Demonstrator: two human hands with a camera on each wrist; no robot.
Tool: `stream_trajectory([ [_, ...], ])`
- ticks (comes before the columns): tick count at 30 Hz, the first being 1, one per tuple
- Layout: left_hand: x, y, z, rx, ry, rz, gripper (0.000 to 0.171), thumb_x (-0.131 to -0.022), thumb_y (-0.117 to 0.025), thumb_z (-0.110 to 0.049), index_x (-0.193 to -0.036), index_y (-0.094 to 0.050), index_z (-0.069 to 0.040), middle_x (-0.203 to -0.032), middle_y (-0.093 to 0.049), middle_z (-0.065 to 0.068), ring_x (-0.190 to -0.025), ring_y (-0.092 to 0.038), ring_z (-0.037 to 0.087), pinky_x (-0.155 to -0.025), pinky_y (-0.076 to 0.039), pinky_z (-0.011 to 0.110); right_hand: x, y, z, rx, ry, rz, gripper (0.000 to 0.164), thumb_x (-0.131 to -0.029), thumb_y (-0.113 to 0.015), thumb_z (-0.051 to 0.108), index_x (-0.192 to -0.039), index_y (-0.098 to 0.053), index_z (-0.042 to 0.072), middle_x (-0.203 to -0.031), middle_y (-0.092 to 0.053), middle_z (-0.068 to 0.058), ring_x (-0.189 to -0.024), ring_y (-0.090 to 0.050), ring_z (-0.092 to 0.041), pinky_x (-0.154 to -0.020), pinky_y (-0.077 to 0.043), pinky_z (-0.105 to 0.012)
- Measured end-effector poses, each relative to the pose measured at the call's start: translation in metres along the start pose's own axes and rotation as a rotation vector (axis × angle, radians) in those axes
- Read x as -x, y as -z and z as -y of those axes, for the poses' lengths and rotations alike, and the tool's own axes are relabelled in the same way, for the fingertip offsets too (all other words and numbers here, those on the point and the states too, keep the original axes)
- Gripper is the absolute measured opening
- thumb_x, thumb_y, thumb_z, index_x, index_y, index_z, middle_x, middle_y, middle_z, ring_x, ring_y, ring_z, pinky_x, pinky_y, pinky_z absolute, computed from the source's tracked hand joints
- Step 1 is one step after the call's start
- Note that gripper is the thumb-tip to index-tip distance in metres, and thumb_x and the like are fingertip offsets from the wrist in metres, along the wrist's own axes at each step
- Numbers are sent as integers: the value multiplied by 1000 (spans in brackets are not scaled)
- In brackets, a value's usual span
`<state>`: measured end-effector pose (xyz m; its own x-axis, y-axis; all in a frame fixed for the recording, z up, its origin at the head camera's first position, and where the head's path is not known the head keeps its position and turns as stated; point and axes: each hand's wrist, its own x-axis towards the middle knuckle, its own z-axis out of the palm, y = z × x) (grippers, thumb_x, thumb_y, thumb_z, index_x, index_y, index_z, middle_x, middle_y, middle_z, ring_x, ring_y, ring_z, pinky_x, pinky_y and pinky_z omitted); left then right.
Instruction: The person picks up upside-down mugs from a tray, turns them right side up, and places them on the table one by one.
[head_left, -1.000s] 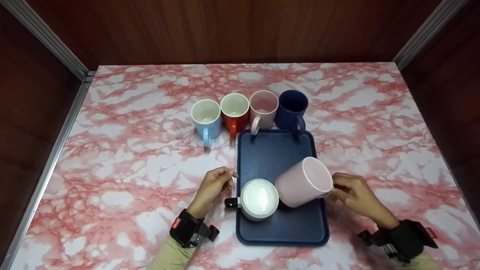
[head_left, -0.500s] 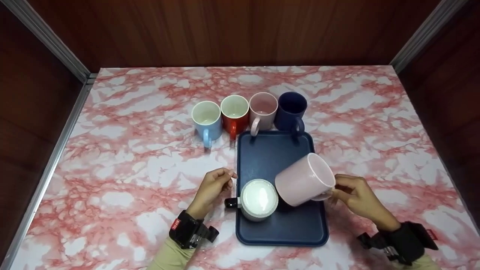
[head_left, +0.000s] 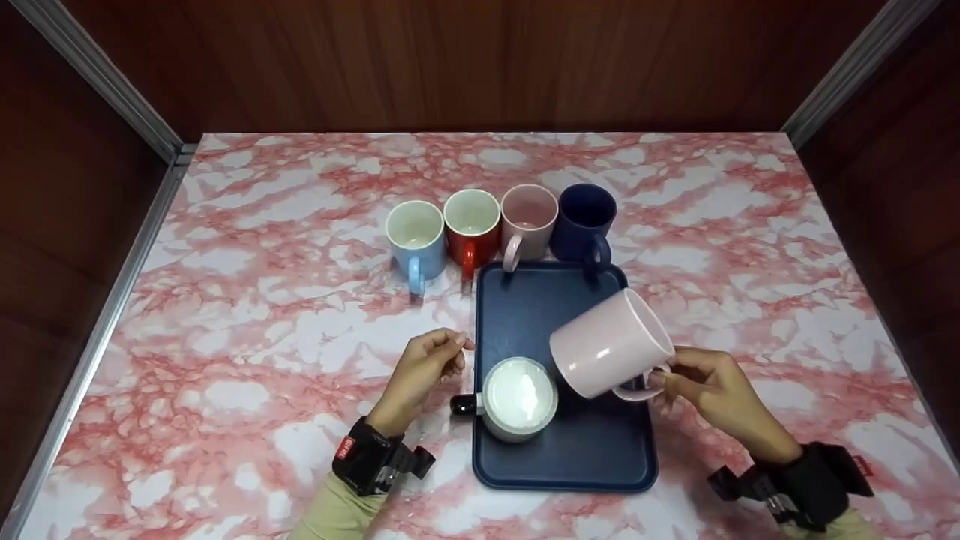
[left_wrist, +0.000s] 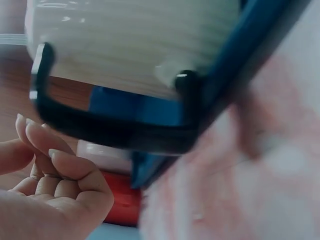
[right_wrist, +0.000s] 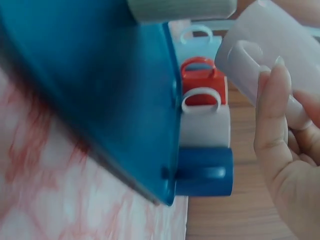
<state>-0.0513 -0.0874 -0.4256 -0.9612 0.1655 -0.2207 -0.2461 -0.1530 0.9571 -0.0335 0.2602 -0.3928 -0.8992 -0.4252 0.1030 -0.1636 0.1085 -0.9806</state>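
Currently pinching pink mug [head_left: 606, 345] by handle with right hand [head_left: 709, 388] — tilted over blue tray [head_left: 555, 461], just beside white mug [head_left: 519, 397]. Also seeing left hand [head_left: 424, 369] loosely curled near tray's left edge — plus row of four mugs [head_left: 513, 229] beyond.

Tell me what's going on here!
A person's right hand holds a pale pink cylindrical mug by its handle, tilted over a dark blue rectangular tray. The empty left hand is beside the tray. A round white mug with a black handle sits on the tray. Behind it stand a light blue mug, a red mug, another pink mug and a navy mug.
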Motion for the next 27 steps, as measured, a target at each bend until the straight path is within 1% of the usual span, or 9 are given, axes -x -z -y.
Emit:
stream_trajectory([
  [3,3,-3,-10,-30,-74,18,21,-93,-50,-6,-91,-56,14,-64,-52,2,-60,-47,10,-58,-38,23,-1,-5,5,-20,-31,-24,8,-87,-53,-9,-89,-59,-14,-73,-61,-18,-54,-60,-23,-47,-49,-33],
  [8,10,-10,-27,-149,-187,52,23,-93,-52,-11,-90,-59,11,-64,-54,2,-63,-51,13,-63,-41,26,-5,-16,12,-46,-77,-65,12,-88,-55,-3,-84,-57,-14,-73,-61,-20,-56,-60,-25,-49,-50,-36],
  [11,16,-17,-35,-226,-245,74,22,-93,-53,-14,-90,-61,6,-66,-56,4,-65,-54,16,-64,-42,26,-7,-23,14,-82,-72,-76,13,-88,-55,-2,-84,-57,-14,-74,-60,-22,-56,-60,-27,-48,-49,-38],
  [13,21,-23,-39,-273,-292,93,20,-93,-54,-14,-90,-63,3,-67,-57,5,-66,-56,19,-64,-44,26,-9,-27,14,-108,-50,-77,13,-89,-54,-3,-84,-57,-15,-74,-60,-23,-55,-59,-28,-48,-49,-38],
  [17,30,-40,-48,-396,-428,157,17,-90,-57,-14,-91,-64,2,-73,-62,6,-67,-58,18,-63,-47,26,-14,-39,12,-194,-15,-117,11,-88,-52,-8,-85,-56,-18,-73,-60,-20,-55,-60,-27,-48,-50,-36],
  [19,34,-49,-51,-485,-523,204,16,-90,-58,-15,-92,-65,-1,-78,-64,5,-70,-58,13,-64,-47,24,-17,-44,11,-274,-6,-144,9,-87,-51,-10,-86,-56,-18,-74,-60,-19,-55,-60,-25,-48,-50,-35],
  [22,36,-64,-54,-641,-679,263,16,-90,-59,-17,-93,-66,-4,-85,-64,2,-77,-57,9,-71,-45,22,-20,-52,11,-393,-5,-174,9,-87,-50,-11,-87,-56,-17,-76,-60,-18,-56,-61,-24,-49,-50,-33],
  [24,36,-72,-54,-783,-778,270,16,-90,-58,-20,-95,-65,-6,-88,-63,1,-83,-56,10,-75,-44,23,-22,-56,11,-447,-23,-193,9,-88,-50,-10,-87,-56,-16,-76,-60,-18,-57,-62,-23,-50,-50,-32],
  [27,35,-81,-53,-1026,-893,239,19,-91,-56,-22,-99,-64,-7,-93,-62,2,-89,-56,14,-76,-42,26,-24,-62,13,-494,-47,-204,10,-89,-51,-7,-88,-55,-16,-76,-60,-18,-57,-61,-21,-51,-50,-31],
])
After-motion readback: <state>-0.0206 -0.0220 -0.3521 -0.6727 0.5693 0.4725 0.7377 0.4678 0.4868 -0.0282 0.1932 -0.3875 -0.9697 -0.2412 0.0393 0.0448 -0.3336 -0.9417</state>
